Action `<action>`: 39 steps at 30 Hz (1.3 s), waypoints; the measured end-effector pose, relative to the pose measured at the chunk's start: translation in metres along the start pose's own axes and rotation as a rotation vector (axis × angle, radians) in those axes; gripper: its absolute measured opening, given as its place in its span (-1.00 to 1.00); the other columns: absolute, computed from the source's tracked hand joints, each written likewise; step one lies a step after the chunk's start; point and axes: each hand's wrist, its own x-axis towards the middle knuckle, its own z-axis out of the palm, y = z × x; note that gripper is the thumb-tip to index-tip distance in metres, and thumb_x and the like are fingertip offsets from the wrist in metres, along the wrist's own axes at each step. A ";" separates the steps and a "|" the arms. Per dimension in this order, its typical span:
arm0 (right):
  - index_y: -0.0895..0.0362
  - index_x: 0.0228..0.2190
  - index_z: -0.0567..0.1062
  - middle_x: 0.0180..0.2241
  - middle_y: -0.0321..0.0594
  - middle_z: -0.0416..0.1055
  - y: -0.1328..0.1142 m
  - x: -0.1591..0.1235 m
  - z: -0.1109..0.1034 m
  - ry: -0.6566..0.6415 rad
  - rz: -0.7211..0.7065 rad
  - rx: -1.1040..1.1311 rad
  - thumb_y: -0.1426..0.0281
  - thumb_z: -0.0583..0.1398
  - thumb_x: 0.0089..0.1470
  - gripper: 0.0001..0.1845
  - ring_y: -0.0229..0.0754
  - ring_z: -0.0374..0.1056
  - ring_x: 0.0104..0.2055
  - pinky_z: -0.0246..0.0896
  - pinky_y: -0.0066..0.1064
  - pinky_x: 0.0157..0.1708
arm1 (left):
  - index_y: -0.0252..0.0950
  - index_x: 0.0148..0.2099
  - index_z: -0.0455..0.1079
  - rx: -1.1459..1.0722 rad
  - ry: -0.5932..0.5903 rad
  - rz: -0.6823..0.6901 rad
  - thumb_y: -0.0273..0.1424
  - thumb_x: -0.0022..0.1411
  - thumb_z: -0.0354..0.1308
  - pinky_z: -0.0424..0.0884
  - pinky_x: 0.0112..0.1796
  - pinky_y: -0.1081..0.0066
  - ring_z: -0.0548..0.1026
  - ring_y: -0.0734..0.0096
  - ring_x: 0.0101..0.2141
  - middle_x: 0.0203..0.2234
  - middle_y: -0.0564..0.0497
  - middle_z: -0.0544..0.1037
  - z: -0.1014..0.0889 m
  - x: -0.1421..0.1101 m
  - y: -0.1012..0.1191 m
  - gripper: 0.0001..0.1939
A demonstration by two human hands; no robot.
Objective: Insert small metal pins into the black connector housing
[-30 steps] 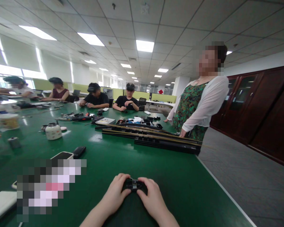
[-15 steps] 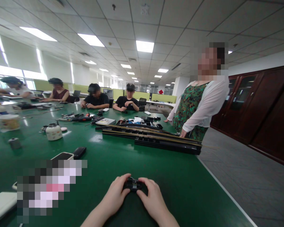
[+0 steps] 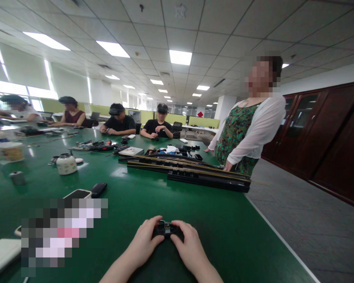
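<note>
A small black plastic device (image 3: 166, 229) with a silvery part in its open middle sits between my hands, just above the green table or resting on it; I cannot tell which. My left hand (image 3: 147, 236) grips its left end, thumb at the near side and fingers at the far side. The right end is pinched the same way by my right hand (image 3: 188, 240). Both ends of the device are partly covered by my fingers.
Black rails (image 3: 206, 182) with thin brass-coloured rods lie across the green table (image 3: 230, 228). To the left are a white jar (image 3: 66, 164), a metal cylinder (image 3: 17, 178), a phone (image 3: 78, 194) and a black case (image 3: 99, 189). A person (image 3: 238, 129) stands at the right; several others sit beyond.
A hand at the far left edge has gone out of view. My hands and the black device have stayed almost still.
</note>
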 end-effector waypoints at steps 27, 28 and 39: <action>0.05 -0.15 0.42 -0.02 -0.18 0.35 -0.003 -0.001 0.000 0.055 -0.093 0.179 0.40 0.07 0.01 -0.68 -0.13 0.21 0.07 0.04 -0.24 0.11 | -0.21 0.06 0.00 -0.594 -0.094 0.069 -0.49 0.06 0.03 0.21 0.03 0.24 0.39 0.30 -0.04 -0.11 -0.05 0.44 0.006 0.002 0.000 -0.50; 0.05 -0.16 0.42 -0.02 -0.18 0.34 -0.003 -0.001 0.000 0.054 -0.095 0.182 0.40 0.07 0.02 -0.69 -0.13 0.20 0.07 0.03 -0.24 0.11 | -0.21 0.02 0.05 -0.591 -0.094 0.068 -0.48 0.06 0.04 0.21 0.03 0.24 0.38 0.29 -0.04 -0.11 -0.05 0.44 0.006 0.002 0.000 -0.55; 0.03 -0.23 0.47 -0.03 -0.18 0.33 -0.007 -0.002 -0.002 0.056 -0.074 0.195 0.40 0.17 -0.08 -0.71 -0.10 0.21 0.06 0.05 -0.23 0.09 | -0.21 -0.12 0.13 -0.591 -0.106 0.100 -0.48 0.03 0.09 0.29 -0.08 0.27 0.44 0.26 -0.12 -0.23 -0.01 0.49 0.002 0.000 0.006 -0.66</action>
